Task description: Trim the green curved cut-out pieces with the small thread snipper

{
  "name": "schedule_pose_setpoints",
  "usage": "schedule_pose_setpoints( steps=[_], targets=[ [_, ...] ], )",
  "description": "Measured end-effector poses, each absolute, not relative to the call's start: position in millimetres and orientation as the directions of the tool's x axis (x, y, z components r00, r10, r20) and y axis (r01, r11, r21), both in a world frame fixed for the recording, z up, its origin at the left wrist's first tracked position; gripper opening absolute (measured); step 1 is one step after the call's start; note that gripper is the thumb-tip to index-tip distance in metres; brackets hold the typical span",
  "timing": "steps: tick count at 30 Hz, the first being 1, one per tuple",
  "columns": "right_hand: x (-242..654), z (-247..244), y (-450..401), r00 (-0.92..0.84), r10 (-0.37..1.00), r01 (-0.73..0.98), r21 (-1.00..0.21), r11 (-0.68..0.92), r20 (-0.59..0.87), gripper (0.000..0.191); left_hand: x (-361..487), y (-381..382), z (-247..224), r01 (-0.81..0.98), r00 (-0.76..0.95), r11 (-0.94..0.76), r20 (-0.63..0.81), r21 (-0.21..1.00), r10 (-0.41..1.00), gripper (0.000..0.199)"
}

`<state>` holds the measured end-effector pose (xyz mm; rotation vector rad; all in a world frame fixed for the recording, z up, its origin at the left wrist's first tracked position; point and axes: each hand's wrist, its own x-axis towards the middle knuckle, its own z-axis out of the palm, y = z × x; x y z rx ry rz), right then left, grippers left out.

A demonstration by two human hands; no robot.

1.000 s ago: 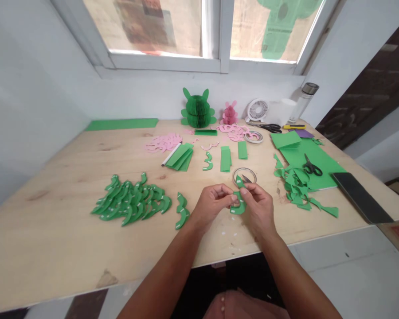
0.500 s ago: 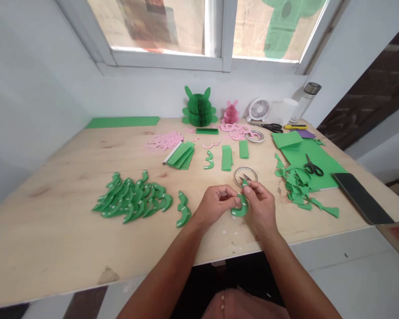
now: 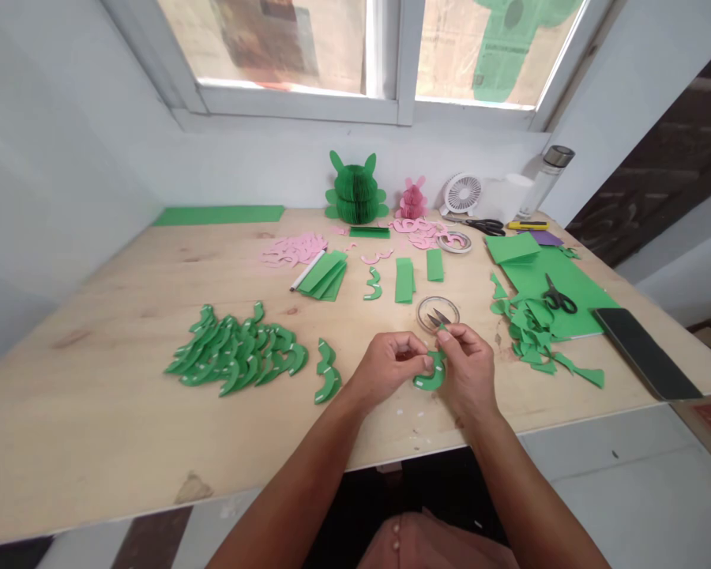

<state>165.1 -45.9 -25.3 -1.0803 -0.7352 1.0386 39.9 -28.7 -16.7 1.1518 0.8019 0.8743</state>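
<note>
A curved green paper piece with white strips on it is held between my two hands near the table's front edge. My left hand pinches its left side with thumb and fingers. On the other side, my right hand grips the upper part, which its fingers partly hide. Pointed metal tips show just beyond my right fingers, over a tape roll; whether that hand touches them is hidden. Left of my hands lie a separate green wavy piece and a heap of similar pieces.
Green scraps, black scissors and a phone lie at the right. Folded green paper and pink cutouts are farther back. Green and pink paper figures, a fan and a bottle stand by the wall.
My right hand has shifted slightly right, with its fingers a little higher on the piece. The green paper has moved slightly down and right, and more of the metal tips shows.
</note>
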Motion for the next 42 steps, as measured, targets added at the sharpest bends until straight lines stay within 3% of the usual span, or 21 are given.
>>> schedule_pose_setpoints(
  steps=[7,14,21,34,42],
  targets=[
    [165.9,-24.7,-46.8,0.257,0.966,-0.367,-0.921,0.127,0.030,0.018,40.1,-28.3,-17.5,-0.144,0.435,0.167,-0.089,0.975,0.896,0.014],
    [167.2,-26.2,-45.3,0.364,0.930,-0.227,-0.962,0.149,0.058,0.018,40.0,-27.7,-20.6,-0.140,0.463,0.187,-0.103,0.972,0.880,0.013],
    [168.3,-27.6,-44.5,0.391,0.919,-0.235,-0.960,0.153,0.051,0.018,37.3,-27.0,-18.4,-0.126,0.523,0.236,-0.138,0.963,0.841,0.020],
    [168.4,-29.0,-43.6,0.340,0.940,-0.284,-0.951,0.124,0.021,0.019,40.5,-29.1,-17.0,-0.126,0.427,0.162,-0.094,0.979,0.899,0.019],
    [166.4,-29.7,-43.5,0.260,0.965,-0.241,-0.966,0.091,0.026,0.023,41.0,-24.4,-18.6,-0.196,0.194,0.107,-0.068,0.975,0.979,0.018]
  ],
)
